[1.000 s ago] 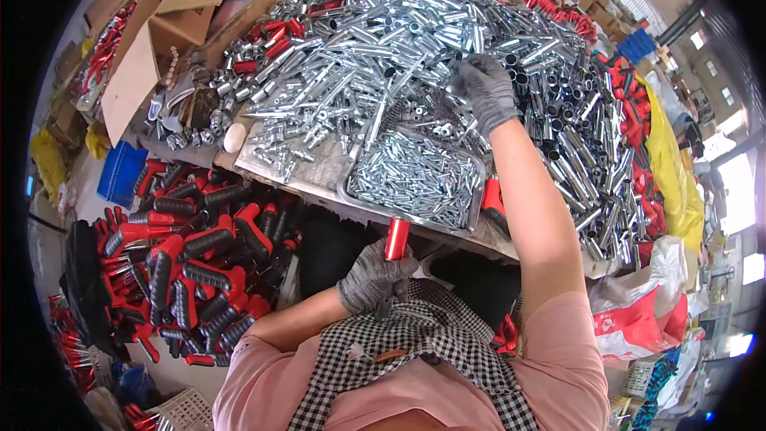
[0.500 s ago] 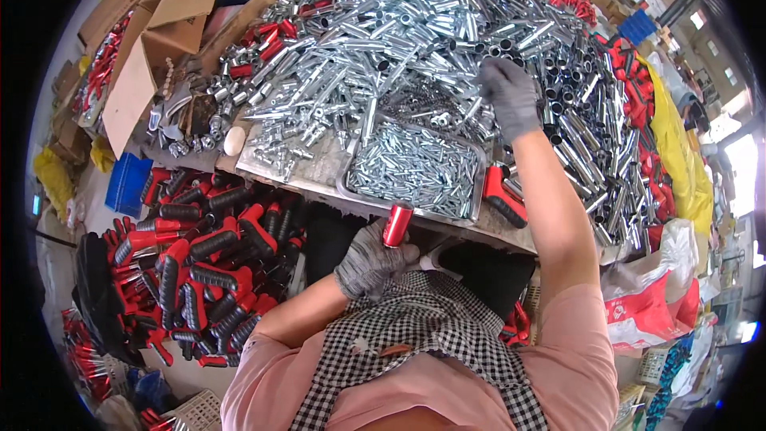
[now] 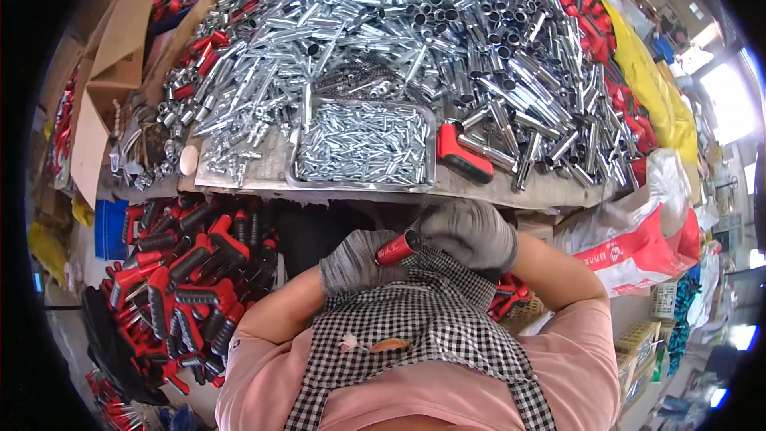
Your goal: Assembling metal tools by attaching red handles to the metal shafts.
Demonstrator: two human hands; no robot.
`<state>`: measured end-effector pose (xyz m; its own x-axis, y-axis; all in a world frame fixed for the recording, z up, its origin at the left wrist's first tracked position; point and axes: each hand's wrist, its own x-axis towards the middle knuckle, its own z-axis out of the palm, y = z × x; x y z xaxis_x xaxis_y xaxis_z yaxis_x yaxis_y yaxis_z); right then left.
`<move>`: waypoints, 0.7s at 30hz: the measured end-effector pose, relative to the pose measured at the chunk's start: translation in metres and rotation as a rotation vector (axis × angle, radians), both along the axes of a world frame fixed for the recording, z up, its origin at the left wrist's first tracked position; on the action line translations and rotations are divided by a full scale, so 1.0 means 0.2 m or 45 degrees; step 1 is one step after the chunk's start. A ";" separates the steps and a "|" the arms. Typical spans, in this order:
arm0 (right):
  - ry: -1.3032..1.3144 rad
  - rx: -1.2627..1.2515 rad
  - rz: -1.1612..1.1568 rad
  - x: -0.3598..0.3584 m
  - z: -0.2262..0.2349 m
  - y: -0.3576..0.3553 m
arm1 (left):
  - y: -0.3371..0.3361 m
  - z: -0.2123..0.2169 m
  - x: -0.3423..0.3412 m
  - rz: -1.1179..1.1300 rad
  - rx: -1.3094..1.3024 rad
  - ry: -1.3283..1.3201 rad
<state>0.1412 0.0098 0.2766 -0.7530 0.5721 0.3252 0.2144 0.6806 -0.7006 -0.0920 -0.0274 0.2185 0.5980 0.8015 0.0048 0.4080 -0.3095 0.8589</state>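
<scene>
My left hand (image 3: pixel 359 262), in a grey knitted glove, is closed round a short red metal tube (image 3: pixel 399 248), held tilted in front of my apron with its dark open end up and to the right. Close by that end is my right hand (image 3: pixel 471 233), also gloved. Its fingers curl toward the tube's mouth and are blurred; whatever they pinch is too small or hidden to make out. Just beyond both hands, at the table's front edge, a metal tray (image 3: pixel 432 152) holds many small silvery pins. A red and black pistol-shaped grip (image 3: pixel 465 156) lies right of the tray.
A big heap of shiny metal tubes and rods (image 3: pixel 359 16) covers the table. Red and black grips (image 3: pixel 187 271) are piled low on the left, near a blue bin (image 3: pixel 110 227). An open cardboard box (image 3: pixel 120 48) stands far left, a red and white sack (image 3: pixel 638 247) at right.
My right hand has come back from the heap to beside the red tube's open end. My left hand has tipped the tube to the right. The view has shifted too.
</scene>
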 end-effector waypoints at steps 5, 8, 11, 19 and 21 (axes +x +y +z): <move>-0.242 0.353 -0.055 0.02 -0.02 -0.07 | -0.02 -0.06 0.03 -0.027 -0.025 0.028; -0.074 0.134 -0.100 0.08 -0.05 0.01 | -0.02 -0.01 0.03 0.085 0.031 0.116; -0.414 0.342 -0.759 0.16 -0.14 0.16 | 0.00 -0.03 0.00 0.207 0.142 0.122; -1.123 0.224 -0.842 0.07 -0.20 0.46 | -0.03 0.02 0.03 0.304 0.017 0.179; -0.713 -0.159 -0.913 0.16 -0.16 0.48 | -0.03 0.03 0.01 0.314 0.086 0.205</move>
<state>0.1742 0.1053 0.2455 -0.2327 0.9696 -0.0759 0.8865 0.1794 -0.4265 -0.0900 -0.0339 0.2248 0.3826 0.9238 -0.0164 0.6071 -0.2381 0.7581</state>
